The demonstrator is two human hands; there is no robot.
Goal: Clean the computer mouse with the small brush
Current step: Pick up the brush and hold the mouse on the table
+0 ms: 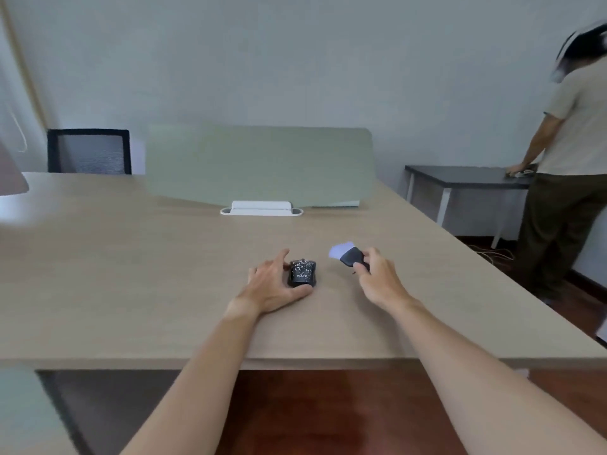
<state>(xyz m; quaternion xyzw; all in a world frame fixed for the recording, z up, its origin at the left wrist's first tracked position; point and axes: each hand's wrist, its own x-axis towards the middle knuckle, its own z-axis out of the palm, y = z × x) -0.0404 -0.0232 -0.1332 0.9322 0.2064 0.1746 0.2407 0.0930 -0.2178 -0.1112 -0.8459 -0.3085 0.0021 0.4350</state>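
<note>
Head view of a light wooden table [164,274] with both bare forearms reaching forward over its near edge. A black computer mouse [302,273], speckled with white flecks and bearing pale lettering on its back, lies flat on the table near the centre. The left hand [274,285] rests against the mouse's left side, thumb curled under its near end and fingers spread along its far left; its grip is wide, cupping the mouse loosely rather than closing over it. The right hand [377,279] is well to the right of the mouse and apart from it; its grip is narrow, thumb and fingers pinched on the dark handle of a small brush [346,254]. The brush's pale bristles point away and to the left, raised just off the table; they are blurred. Behind stands a grey-green divider panel [259,162] in a white bracket [261,208]. At far right another person [571,152] stands at a dark side table [460,177].
</note>
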